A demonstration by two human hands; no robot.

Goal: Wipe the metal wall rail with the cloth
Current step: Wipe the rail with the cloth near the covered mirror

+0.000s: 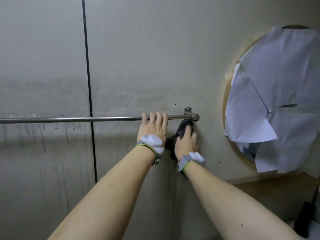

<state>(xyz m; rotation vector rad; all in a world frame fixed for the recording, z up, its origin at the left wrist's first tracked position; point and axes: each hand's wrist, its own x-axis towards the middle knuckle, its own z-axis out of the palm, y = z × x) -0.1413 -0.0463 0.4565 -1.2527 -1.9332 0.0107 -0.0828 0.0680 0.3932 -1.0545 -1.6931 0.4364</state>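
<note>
1 rail [69,119], L hand [153,126] gripping; R hand [186,142] seemingly clutches 1 cloth [183,126].

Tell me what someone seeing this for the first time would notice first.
Two bare forearms reach up from the bottom: the left hand hooks over the metal rail crossing the grey wall, and the right hand presses a dark cloth under the rail's right end. At right, white paper sheets cover a round opening.

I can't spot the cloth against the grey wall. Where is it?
In the head view, the dark cloth is bunched in the right hand, pressed up under the rail's right end by the wall bracket.
</note>
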